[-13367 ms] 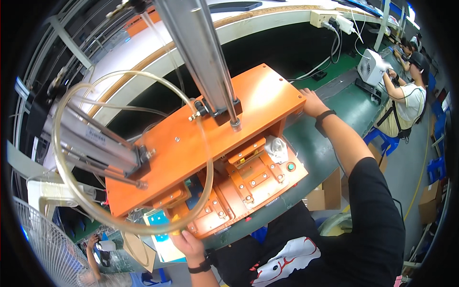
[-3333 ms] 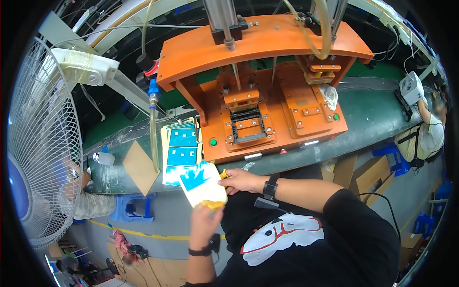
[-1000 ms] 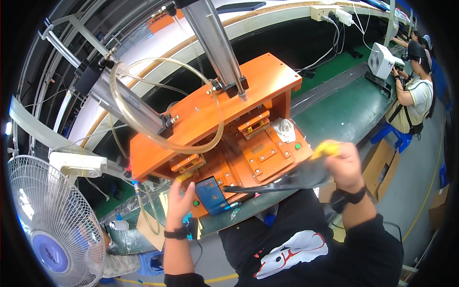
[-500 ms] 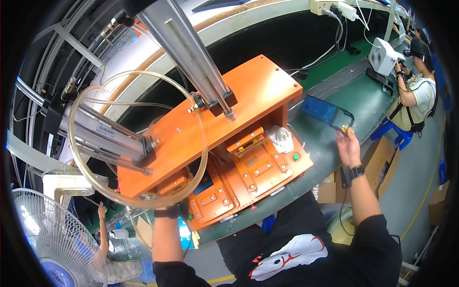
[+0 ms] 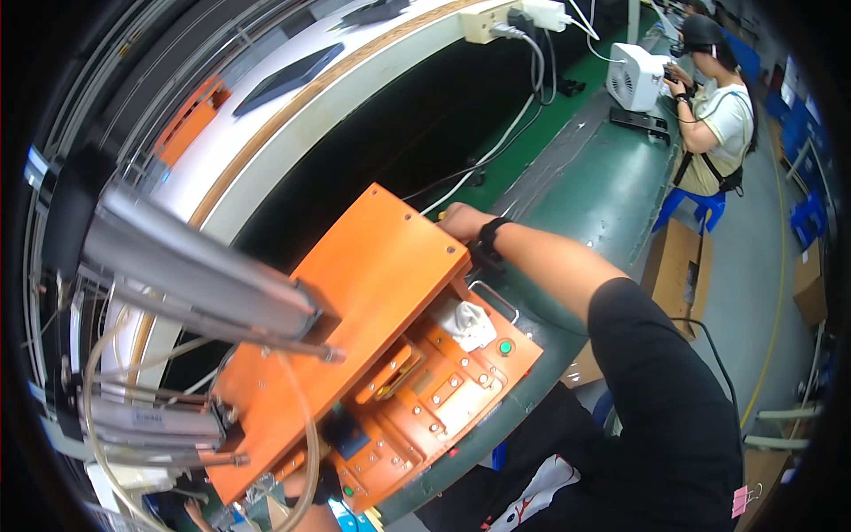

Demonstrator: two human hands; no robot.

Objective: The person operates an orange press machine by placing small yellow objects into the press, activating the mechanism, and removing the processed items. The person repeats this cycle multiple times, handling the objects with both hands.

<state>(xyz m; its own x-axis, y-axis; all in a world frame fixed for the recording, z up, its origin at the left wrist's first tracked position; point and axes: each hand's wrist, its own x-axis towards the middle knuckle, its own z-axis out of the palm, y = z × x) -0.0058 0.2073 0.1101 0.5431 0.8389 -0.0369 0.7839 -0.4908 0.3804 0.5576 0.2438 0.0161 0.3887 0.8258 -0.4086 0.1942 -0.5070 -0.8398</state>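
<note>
An orange twin-cylinder press (image 5: 346, 310) stands on the green bench. My right hand (image 5: 463, 222) reaches past its far right corner, fingers curled inward. A small yellowish bit shows at the fingertips; the rest of what they hold is hidden. My left hand (image 5: 295, 484) is low at the press's left end, partly behind a clear hose (image 5: 312, 452) and the orange top; its fingers do not show. Nearby, a dark blue flat piece (image 5: 347, 441) lies in the left part of the press bed. A white cloth (image 5: 468, 326) rests beside the green button (image 5: 505, 347).
Two metal cylinders (image 5: 195, 257) rise over the press at left, blurred. Cables run from a power strip (image 5: 483, 27) behind the bench (image 5: 576, 191). A white fan unit (image 5: 631, 78) stands farther along, near a seated co-worker (image 5: 709, 115). An open carton (image 5: 678, 275) is on the floor.
My view has turned, shifting the press left and down. My right hand has gone from the bench's near right side to behind the press corner; the blue panel it held is out of sight.
</note>
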